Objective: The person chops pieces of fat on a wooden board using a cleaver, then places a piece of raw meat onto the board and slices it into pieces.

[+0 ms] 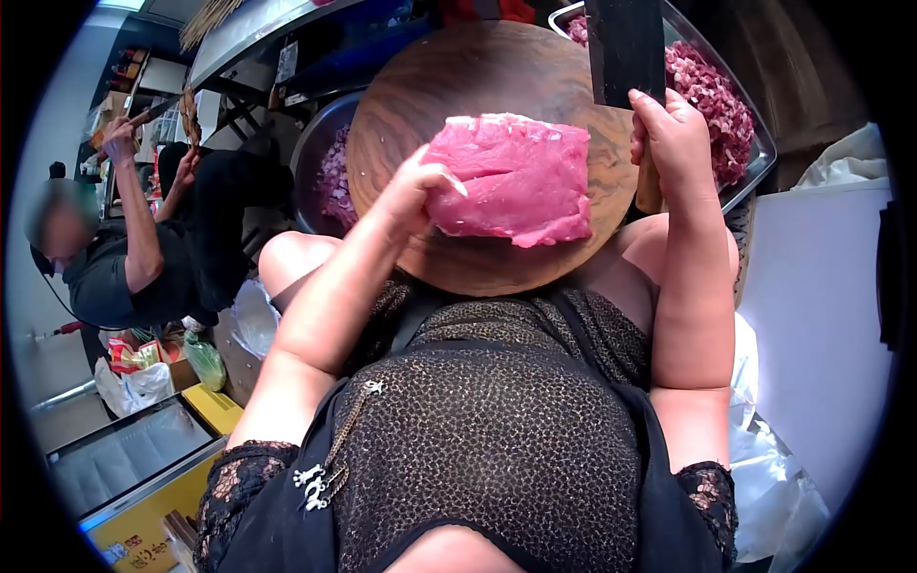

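Note:
A thick slab of raw pink meat [521,181] is over the round wooden chopping board [411,86]. My left hand [420,196] grips its left end, thumb on top and the other fingers mostly hidden. My right hand [673,143] is wrapped round the wooden handle of a cleaver [626,48], to the right of the meat. The cleaver's wide dark blade points away from me, apart from the meat, and its top runs out of view.
Right of the board, a metal tray [759,158] holds chopped meat [712,105]. On the left, a metal bowl [310,177] holds more chopped pieces [336,181], partly behind the board. Another person [124,239] sits at far left, hands raised. A white box [812,286] stands at right.

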{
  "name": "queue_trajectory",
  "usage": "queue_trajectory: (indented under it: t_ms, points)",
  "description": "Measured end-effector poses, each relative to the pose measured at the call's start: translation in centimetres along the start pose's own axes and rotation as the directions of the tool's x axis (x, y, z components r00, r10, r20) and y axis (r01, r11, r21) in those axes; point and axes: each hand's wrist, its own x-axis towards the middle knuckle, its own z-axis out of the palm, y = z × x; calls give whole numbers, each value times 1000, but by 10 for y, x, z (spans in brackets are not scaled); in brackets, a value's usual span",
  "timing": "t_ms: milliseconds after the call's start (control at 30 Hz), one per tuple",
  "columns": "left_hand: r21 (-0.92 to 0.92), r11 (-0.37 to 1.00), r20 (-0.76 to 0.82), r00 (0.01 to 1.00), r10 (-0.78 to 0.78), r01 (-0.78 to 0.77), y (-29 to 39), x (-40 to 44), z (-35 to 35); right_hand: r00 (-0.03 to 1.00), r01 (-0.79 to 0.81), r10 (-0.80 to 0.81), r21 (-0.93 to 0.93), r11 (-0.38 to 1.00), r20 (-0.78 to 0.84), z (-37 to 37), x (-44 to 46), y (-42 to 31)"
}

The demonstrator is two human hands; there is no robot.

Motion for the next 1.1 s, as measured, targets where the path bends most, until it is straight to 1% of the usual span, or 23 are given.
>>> queue_trajectory:
  t_ms: [33, 67, 100, 167, 200, 233, 267, 333, 367, 400, 433, 467, 533, 567, 600, 667, 733, 767, 800, 833, 933, 1000, 1100]
  points:
    - [96, 995, 121, 993, -3, -8, 21, 0, -2, 1000, -14, 14, 16, 1000, 1, 1, -2, 0]
    - [277, 961, 144, 989, -32, -9, 46, -2, -2, 1000, -27, 27, 30, 999, 6, 1, -2, -1]
    - [373, 925, 203, 979, -10, -68, 60, 12, -18, 999, -31, 31, 33, 999, 13, 1, -3, -3]
    - [511, 839, 437, 897, -66, -187, 105, 34, -16, 999, -27, 27, 21, 999, 33, -1, 1, -2]
    - [631, 762, 410, 896, -172, -143, 129, 47, -19, 999, -5, 5, 2, 1000, 43, -1, 3, -3]
    - [702, 654, 359, 933, 18, -282, 138, 56, -12, 999, 3, -3, 2, 1000, 47, 1, 6, -5]
    - [768, 510, 325, 922, 212, -388, 143, 64, -7, 1000, 8, -8, 0, 1000, 24, 3, 7, -5]
    - [753, 492, 222, 873, 433, -436, 152, 81, -21, 999, 34, -34, 6, 999, 11, 1, 12, -1]
    - [782, 479, 161, 872, 462, -399, 148, 88, -34, 999, 31, -30, -7, 1000, 15, 0, 12, -1]
    - [752, 567, 101, 910, 403, -335, 138, 82, -40, 1000, 25, -24, -20, 999, 20, -1, 11, -2]
    - [769, 579, 56, 932, 359, -269, 119, 84, -63, 1000, 24, -23, -17, 1000, 19, -3, 10, -2]
    - [922, 387, -89, 968, 236, -10, 101, 82, -80, 999, 6, -4, -41, 999, 48, -6, 8, -3]
    - [925, 319, -208, 978, -23, 204, 58, 61, -90, 996, -12, 18, -68, 998, 88, -10, 8, -6]
    - [851, 353, -354, 921, -162, 389, 39, 46, -83, 993, -30, 43, -118, 993, 111, -11, 7, -7]
    - [791, 408, -398, 891, -220, 455, 16, 35, -77, 988, -49, 73, -169, 984, 134, -11, 5, -6]
    - [778, 501, -338, 925, -174, 379, -1, 15, -44, 985, -43, 81, -241, 970, 150, -9, 5, -3]
    - [688, 707, -263, 964, 32, 164, -35, 16, -37, 983, -33, 76, -252, 967, 165, -5, 5, -1]
    - [683, 713, -262, 964, 36, 159, -44, 16, -31, 983, -28, 73, -260, 965, 167, -2, 5, -1]
    - [432, 902, -186, 980, 66, 21, -42, 11, -12, 983, -25, 68, -242, 970, 172, 0, 4, -1]
    - [126, 986, -115, 986, 121, -106, -39, 10, 1, 983, -20, 60, -223, 975, 173, 3, 4, -2]
    - [-12, 993, -192, 975, 111, -116, -44, 23, 15, 984, 17, 18, -197, 980, 176, 8, 1, -5]
    - [14, 984, -236, 955, 177, -179, -35, 35, 10, 988, 51, -23, -183, 982, 155, 5, 10, 8]
    - [73, 993, -195, 975, 108, -95, -17, 26, -18, 996, 7, 10, -190, 982, 87, 2, 0, 9]
